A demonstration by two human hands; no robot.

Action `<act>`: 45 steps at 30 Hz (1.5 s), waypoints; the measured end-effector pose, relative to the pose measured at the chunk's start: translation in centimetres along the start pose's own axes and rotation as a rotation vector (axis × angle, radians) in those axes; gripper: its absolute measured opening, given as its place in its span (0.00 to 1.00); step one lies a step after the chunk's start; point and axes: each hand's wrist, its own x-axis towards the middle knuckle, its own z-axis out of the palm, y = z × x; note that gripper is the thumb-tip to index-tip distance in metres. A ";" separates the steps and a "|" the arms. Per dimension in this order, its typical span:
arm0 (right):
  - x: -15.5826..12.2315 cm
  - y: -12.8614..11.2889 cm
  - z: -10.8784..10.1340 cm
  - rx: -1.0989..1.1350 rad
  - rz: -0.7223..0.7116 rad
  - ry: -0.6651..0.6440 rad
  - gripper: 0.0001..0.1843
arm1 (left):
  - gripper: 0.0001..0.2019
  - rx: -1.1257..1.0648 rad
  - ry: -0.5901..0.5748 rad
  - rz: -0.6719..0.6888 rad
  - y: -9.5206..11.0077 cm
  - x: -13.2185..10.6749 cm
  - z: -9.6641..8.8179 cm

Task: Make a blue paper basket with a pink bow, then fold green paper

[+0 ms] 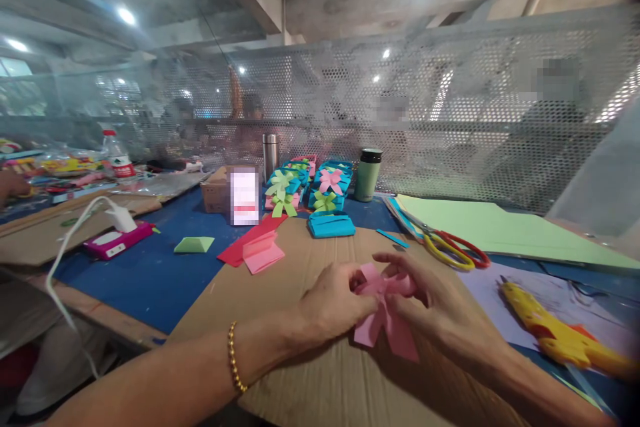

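Over the cardboard sheet (295, 320), a pink paper bow (385, 323) is held between both my hands, its two tails hanging toward me. My left hand (333, 297) pinches the bow's left loop and middle, thumb on top. The right loop is gripped by my right hand (433, 297), thumb near the centre and fingers curled behind. Just beyond my hands lie a folded blue paper piece (331, 225) and a thin blue strip (393, 238). Folded pink paper (263, 253) rests on a red sheet (250, 240) to the left.
Blue paper items with pink and green bows (325, 190) stand at the back, near a green tumbler (369, 177) and a lit phone (245, 197). To the right are scissors (450, 250), green sheets (480, 220) and a yellow glue gun (545, 323). A magenta power strip (120, 240) sits left.
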 end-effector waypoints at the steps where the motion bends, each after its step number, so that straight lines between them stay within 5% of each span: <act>1: 0.0 0.0 0.1 -0.002 0.013 -0.002 0.26 | 0.05 0.006 0.007 0.005 0.0 0.0 -0.1; 23: 0.0 1.2 0.6 0.182 0.084 -0.004 0.26 | 0.07 -0.046 -0.012 0.010 -0.7 0.4 -0.3; 29: 0.2 1.8 0.8 0.341 0.131 -0.085 0.21 | 0.06 -0.047 0.069 0.058 -0.4 0.6 -0.7; 45: 0.2 1.8 0.7 0.350 0.226 -0.073 0.30 | 0.05 0.050 0.071 0.058 -0.1 0.1 -0.7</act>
